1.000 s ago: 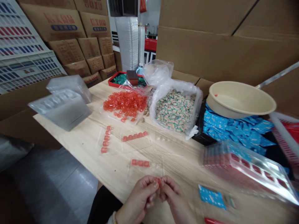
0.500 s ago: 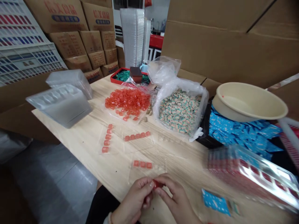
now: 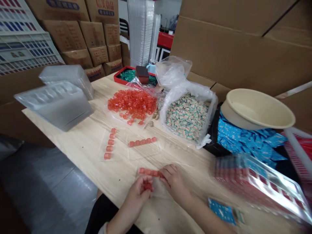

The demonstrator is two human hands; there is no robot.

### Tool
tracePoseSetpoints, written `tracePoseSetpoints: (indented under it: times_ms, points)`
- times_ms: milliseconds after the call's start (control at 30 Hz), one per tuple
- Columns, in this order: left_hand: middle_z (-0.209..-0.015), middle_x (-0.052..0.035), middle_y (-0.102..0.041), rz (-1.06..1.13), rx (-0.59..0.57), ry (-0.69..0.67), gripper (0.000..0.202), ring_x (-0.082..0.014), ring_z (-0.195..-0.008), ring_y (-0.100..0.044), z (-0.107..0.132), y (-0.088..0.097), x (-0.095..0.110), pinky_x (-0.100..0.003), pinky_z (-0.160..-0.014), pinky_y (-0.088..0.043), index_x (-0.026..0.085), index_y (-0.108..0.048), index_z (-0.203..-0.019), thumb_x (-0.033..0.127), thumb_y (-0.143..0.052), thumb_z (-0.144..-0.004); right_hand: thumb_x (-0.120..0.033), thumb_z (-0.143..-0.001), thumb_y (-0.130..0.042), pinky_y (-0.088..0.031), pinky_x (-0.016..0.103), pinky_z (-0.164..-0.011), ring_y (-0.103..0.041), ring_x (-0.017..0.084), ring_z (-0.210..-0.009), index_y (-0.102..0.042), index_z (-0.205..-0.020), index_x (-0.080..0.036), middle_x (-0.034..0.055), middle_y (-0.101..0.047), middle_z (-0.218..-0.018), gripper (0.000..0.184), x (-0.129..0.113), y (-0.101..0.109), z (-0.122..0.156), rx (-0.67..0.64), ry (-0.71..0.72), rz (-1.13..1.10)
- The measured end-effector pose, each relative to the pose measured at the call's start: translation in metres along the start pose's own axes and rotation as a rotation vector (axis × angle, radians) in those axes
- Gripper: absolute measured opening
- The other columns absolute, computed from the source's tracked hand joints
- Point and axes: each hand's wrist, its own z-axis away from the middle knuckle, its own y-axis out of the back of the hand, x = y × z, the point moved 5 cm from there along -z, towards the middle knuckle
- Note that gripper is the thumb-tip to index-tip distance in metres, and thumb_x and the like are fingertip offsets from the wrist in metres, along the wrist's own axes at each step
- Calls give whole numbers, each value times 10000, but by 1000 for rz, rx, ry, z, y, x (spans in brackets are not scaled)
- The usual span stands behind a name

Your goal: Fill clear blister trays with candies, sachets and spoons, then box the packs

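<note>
At the lower centre of the frame, the left hand (image 3: 139,191) has its fingers curled around red pieces (image 3: 147,186), whose number cannot be told. Just to its right, the right hand (image 3: 174,180) reaches in with bent fingers, its fingertips at the right end of a near row of red cubes (image 3: 148,172); whether they pinch the end cube or only press on it cannot be told. That row sits in a clear plastic tray (image 3: 161,191) on the pale wooden bench (image 3: 90,152). Beyond the hands, toward the centre, a slanting row of five red cubes (image 3: 142,142) lies in similar clear plastic, and left of it an upright row of five (image 3: 109,148) runs toward the viewer. Above these, left of centre, a loose pile of red pieces (image 3: 133,102) spreads over clear film, beside a plastic-lined container of small printed packets (image 3: 187,117). At right, a cream basin (image 3: 258,110) rests on a heap of blue packets (image 3: 243,138); below it stand stacked clear trays (image 3: 258,185), blurred, with a single blue packet (image 3: 221,209) near their lower left. Cloudy plastic trays (image 3: 56,105) stand at the bench's far-left edge.
</note>
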Motion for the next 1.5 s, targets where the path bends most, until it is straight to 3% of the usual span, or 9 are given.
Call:
tracePoseSetpoints:
  times_ms: [167,267,400,600,867,1200,1267,1367,1500]
  points:
    - [-694,-13,-581,-14,-2,14,262,-134,-660,-536,5,2,0,-260,-656,-394,139,-549,-743,236,-658,-525,-170,-723,-548,-399,374,-789,-484,224,-897,-533,-1001,-172,91,-561,-946,279,3,23,17,152,-12,-156]
    - [-609,9,-578,-32,38,-15,239,-113,-573,-511,13,-4,9,-232,-562,-385,141,-575,-741,268,-657,-556,-230,-777,-483,-426,321,-735,-523,194,-832,-536,-929,-188,68,-574,-862,166,0,37,39,289,-102,-335]
    - [-635,-5,-611,-34,26,-35,239,-119,-593,-530,18,-23,13,-234,-574,-410,133,-611,-774,262,-650,-577,-273,-811,-435,-434,225,-591,-550,134,-644,-547,-776,-186,14,-580,-685,146,-15,22,62,213,-243,-669]
    - [-847,-56,-658,-82,-90,-57,233,-165,-791,-579,22,-40,4,-280,-738,-436,144,-640,-856,237,-586,-650,-300,-777,-490,-425,232,-613,-555,138,-661,-573,-762,-166,23,-603,-696,158,-21,11,70,215,-285,-840]
    - [-548,2,-562,-120,-104,-96,218,-81,-478,-477,24,-50,1,-214,-493,-405,101,-625,-753,296,-541,-700,-303,-799,-461,-426,226,-605,-552,129,-636,-561,-736,-172,13,-587,-653,176,-20,19,76,252,-268,-969]
    - [-492,45,-442,-78,-189,-47,282,-58,-410,-395,27,-62,-5,-189,-410,-346,133,-479,-681,411,-491,-729,-277,-785,-483,-431,258,-625,-529,131,-645,-568,-874,-195,15,-536,-708,149,-19,17,81,256,-163,-965]
    - [-574,23,-471,-179,-160,-162,228,-76,-475,-437,26,-59,-2,-203,-446,-377,140,-485,-745,368,-476,-753,-270,-781,-490,-432,256,-636,-534,135,-669,-577,-850,-200,19,-545,-725,131,-18,20,81,270,-148,-930]
    - [-789,-25,-493,-437,-72,-511,130,-121,-706,-494,30,-55,14,-254,-630,-433,175,-501,-887,226,-472,-771,-246,-779,-493,-440,247,-657,-545,141,-727,-586,-831,-211,26,-564,-768,112,-19,24,81,297,-115,-888]
    - [-816,-40,-490,-689,-172,-785,183,-136,-794,-490,36,-63,26,-269,-697,-436,190,-534,-867,115,-380,-803,-244,-775,-497,-469,238,-665,-573,147,-758,-557,-942,-215,38,-602,-831,180,-14,23,83,373,-179,-911]
